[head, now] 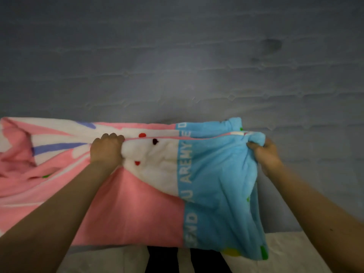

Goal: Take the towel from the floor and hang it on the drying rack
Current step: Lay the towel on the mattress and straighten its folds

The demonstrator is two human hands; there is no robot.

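Note:
A large pink, white and blue towel point(149, 203) with white lettering hangs stretched in front of me at chest height, its top edge folded over along a line. My left hand point(107, 149) grips a bunched fold in the white and pink middle part. At the towel's blue right end, my right hand point(265, 152) clutches the upper corner. The towel's left part runs out of view. Whatever bar lies under the fold is hidden by the cloth, so I cannot tell whether it rests on a rack.
A grey rough brick wall point(177, 66) fills the view behind the towel, close ahead. Below the towel a pale floor point(291, 251) shows, with a dark shape point(167, 259) at the bottom middle.

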